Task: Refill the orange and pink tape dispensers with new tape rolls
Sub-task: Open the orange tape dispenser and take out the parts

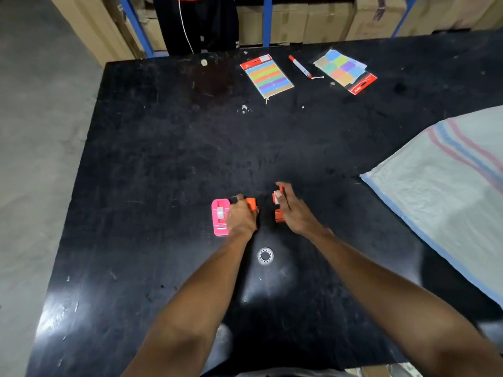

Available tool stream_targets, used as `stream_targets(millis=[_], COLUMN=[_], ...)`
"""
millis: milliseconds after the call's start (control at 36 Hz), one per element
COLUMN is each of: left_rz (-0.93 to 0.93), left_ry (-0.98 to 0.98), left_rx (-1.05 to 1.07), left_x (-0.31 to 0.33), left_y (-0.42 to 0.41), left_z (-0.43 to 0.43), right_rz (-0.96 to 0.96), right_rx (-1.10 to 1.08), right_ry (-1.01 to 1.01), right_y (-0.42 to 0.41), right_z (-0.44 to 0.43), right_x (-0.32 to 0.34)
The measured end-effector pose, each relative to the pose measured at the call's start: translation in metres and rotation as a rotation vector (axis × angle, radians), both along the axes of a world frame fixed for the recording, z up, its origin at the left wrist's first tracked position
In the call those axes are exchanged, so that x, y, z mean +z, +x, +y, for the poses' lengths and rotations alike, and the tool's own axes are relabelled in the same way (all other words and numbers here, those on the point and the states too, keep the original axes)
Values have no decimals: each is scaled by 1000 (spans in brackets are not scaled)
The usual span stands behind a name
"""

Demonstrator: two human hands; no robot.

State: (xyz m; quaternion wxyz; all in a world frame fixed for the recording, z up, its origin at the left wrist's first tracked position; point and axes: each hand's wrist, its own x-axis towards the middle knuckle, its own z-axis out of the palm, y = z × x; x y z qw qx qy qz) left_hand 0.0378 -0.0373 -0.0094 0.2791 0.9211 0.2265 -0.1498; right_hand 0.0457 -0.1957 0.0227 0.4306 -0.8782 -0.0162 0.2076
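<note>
A pink tape dispenser [219, 217] stands on the black table [163, 148] with a clear tape roll in it. Right beside it, my left hand [241, 217] is closed over an orange dispenser part [251, 203]. My right hand [292, 210] holds a second orange piece [278, 210], with something pale at its top by my thumb; I cannot tell whether that is tape. A clear tape roll [265, 256] lies flat on the table just in front of both hands.
At the far side lie two packs of coloured sticky notes [266, 76] [343, 69] and a red marker [300, 66]. A woven sack [446, 186] covers the table's right part. A person in dark trousers [196, 23] stands beyond the far edge, before cardboard boxes.
</note>
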Motion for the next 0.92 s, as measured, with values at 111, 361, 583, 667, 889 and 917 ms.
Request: stream_targets(millis=[111, 361, 583, 667, 889, 917], left_rz=[50, 67, -35, -224, -46, -48], left_ry=[92, 41, 74, -155, -980, -992], left_rx=[-46, -44, -35, -2, -31, -31], left_x=[-4, -5, 10, 14, 45, 45], left_y=[0, 0, 0, 4, -5, -6], left_z=[-4, -3, 1, 7, 7, 7], right_rz=[-9, 10, 14, 27, 58, 58], right_rx=[14, 32, 11, -18, -101, -108], right_ry=[1, 4, 31, 62, 119, 124], right_y=[-2, -4, -13, -16, -21, -21], right_z=[1, 5, 8, 9, 6, 6], right_x=[-5, -5, 0, 6, 4, 3])
